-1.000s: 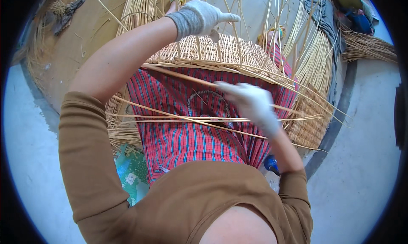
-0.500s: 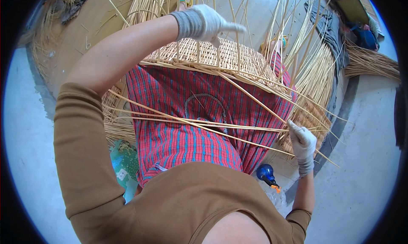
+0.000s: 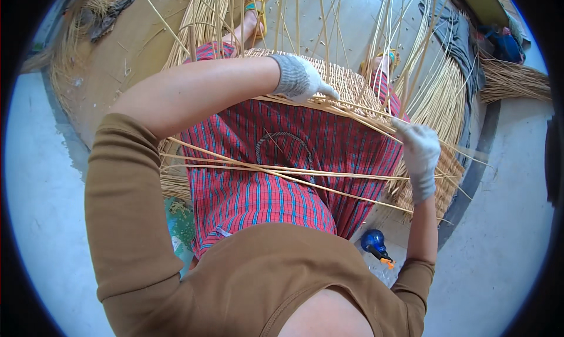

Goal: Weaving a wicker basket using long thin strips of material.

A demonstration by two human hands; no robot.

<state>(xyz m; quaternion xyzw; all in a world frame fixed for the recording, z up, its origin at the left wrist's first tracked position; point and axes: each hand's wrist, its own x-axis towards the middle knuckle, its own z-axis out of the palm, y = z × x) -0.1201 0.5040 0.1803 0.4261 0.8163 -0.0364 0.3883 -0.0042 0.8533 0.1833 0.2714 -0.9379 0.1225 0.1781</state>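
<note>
"Where is the work?"

"The wicker panel (image 3: 352, 81) lies over the person's knees, near 12 o'clock, its tall stakes (image 3: 298, 20) pointing up and away."

"And the fingers?"

"The left hand (image 3: 306, 81) is just past 12, fingers laid on the panel's near edge; whether the thumb pinches from beneath, one cannot tell. The right hand (image 3: 422, 152), at 3 o'clock, seems to have its fingers closed narrowly on a thin rod (image 3: 452, 145), whose tail runs out toward 4 and is blurred."

"What makes this step go well?"

"Probably steady, even tension: the right hand best draws the rod low along the edge, without kinking it, while the left pins the weave close to the bend. The spare rods (image 3: 329, 174) crossing the plaid cloth (image 3: 276, 205) from 9 to 4 could snag, so the pull should clear them."
</note>
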